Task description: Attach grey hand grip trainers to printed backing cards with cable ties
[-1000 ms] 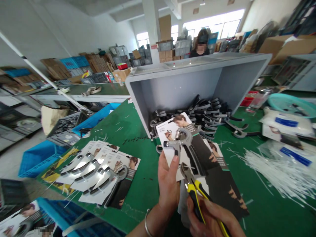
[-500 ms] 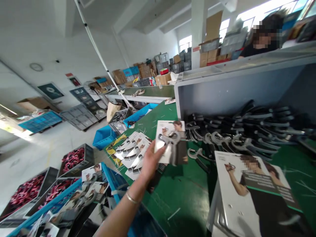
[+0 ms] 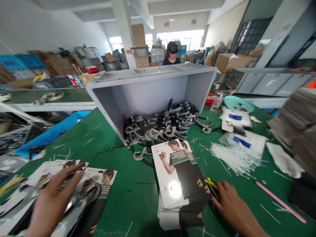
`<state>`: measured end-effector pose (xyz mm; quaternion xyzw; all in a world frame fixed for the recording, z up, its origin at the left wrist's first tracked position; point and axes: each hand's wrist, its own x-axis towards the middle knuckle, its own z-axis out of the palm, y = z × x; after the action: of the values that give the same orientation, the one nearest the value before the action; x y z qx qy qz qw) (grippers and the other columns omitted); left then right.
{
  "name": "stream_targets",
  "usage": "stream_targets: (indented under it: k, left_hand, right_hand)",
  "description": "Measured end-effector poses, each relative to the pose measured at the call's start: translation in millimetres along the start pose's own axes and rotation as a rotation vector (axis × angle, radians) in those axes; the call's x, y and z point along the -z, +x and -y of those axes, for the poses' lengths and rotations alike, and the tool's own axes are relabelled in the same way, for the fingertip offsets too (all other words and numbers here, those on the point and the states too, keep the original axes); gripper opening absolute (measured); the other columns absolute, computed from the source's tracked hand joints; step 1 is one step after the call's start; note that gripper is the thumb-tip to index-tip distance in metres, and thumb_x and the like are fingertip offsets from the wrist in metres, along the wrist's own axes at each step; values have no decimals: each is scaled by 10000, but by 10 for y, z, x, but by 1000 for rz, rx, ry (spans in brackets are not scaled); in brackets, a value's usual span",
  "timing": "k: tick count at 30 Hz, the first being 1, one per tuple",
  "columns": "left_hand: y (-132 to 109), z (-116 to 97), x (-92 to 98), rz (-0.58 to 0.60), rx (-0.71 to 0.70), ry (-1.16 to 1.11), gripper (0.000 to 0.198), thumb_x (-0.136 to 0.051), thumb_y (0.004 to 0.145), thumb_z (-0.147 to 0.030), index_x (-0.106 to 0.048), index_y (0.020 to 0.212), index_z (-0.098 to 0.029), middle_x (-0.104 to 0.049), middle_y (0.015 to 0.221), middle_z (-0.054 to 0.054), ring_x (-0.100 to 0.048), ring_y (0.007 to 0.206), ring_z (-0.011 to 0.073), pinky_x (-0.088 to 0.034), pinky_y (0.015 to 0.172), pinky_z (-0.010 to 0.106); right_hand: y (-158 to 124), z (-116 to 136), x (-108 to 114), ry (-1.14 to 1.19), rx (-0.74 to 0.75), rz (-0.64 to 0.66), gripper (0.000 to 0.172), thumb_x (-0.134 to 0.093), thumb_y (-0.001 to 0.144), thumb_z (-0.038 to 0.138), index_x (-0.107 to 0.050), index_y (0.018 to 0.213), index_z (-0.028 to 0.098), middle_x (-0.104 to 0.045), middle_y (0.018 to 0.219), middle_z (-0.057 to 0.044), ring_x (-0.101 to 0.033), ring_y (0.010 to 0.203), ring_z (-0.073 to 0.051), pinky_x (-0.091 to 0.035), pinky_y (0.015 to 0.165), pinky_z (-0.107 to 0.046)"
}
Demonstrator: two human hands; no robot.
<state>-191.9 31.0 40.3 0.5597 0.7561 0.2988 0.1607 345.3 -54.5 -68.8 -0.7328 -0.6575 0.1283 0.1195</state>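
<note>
My left hand [image 3: 56, 194], fingers spread, lies over several printed cards [image 3: 108, 179] at lower left. Grey-and-black tools with a curved, hook-like end [image 3: 95, 192] are on these cards; the hand hides part of them. On the right, my right hand [image 3: 229, 204] has its fingers closed around yellow-and-black pliers [image 3: 212, 187], partly hidden by the hand and by a card stack. That stack of printed cards [image 3: 168, 177] stands between my hands. Behind it, one loose grey-and-black tool [image 3: 142, 154] lies on the green table [image 3: 123, 200].
A grey bin [image 3: 153, 87] on its side holds a heap of such tools [image 3: 168, 120]. White plastic ties [image 3: 234, 161], a pink stick [image 3: 281, 201], a white cloth [image 3: 283, 159] and a turquoise plate [image 3: 238, 103] lie right. Beyond the bin is a person [image 3: 172, 56].
The view has swung right. My left hand held a card with a tool on it and now rests open over the cards at lower left. My right hand has come into view at the pliers.
</note>
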Motion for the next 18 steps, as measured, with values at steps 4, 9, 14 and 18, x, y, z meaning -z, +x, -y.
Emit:
stream_targets:
  k: [4,9,14,18]
  left_hand:
    - [-531,-1027,-1133,309,-34,-558,560,-641,811,-562,-601,1279,-256,-643,1334,71,-565,1264,310,-387,1110,470]
    - [-829,-1506,-1800,369,-13,-787,720,-763,759,-418,-497,1406,-247,-563,1423,114,-519,1310,336,-383,1104,475]
    - [-896,-1473,-1847,345,-58,-739,625,-713,822,-373,-499,1404,-290,-495,1484,70,-419,1388,306,-257,1178,470]
    - [-910,-1461,-1856,363,-33,-765,619,-702,830,-400,-497,1402,-285,-487,1483,77,-422,1385,309,-282,1168,463]
  right_hand:
    - [363,16,253,-139,183,-56,436,-540,918,510,-665,1173,178,-633,1158,-157,-561,1028,-335,-444,928,-487]
    - [1043,-407,436,-168,75,-87,301,-395,999,245,-663,1081,136,-633,1038,-142,-611,938,-237,-461,815,-325]
    - [1455,-594,299,-211,-12,-101,249,-443,988,277,-642,1071,152,-618,1082,-147,-608,919,-245,-411,632,-287]
    - [1589,-564,347,-212,-1,-105,256,-432,1000,310,-656,997,185,-635,1039,-124,-610,906,-233,-384,611,-271]
